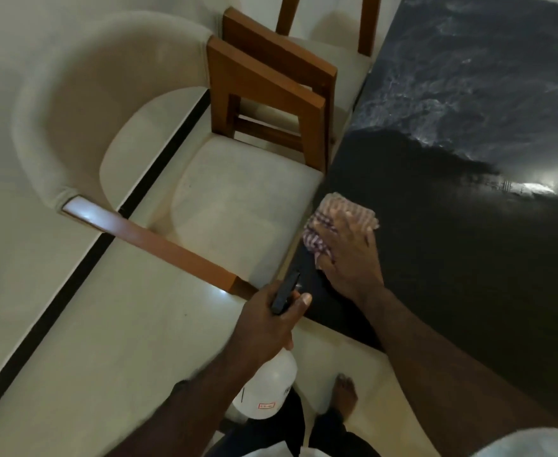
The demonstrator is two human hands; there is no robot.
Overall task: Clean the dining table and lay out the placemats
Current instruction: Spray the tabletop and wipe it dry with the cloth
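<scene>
The dark glossy dining table (469, 258) fills the right side of the head view, with streaky wet marks on its far part. My right hand (347, 252) presses flat on a pink striped cloth (337, 209) near the table's left edge, close to its near corner. My left hand (271, 321) grips the black trigger head of a white spray bottle (267, 387), held just off the table's corner, above the floor. No placemats are in view.
A wooden chair with a cream cushion (238, 206) stands tight against the table's left edge, and a second chair (287, 54) sits behind it. A curved cream armchair (73, 103) is at the left. My bare foot (345, 395) is on the pale floor.
</scene>
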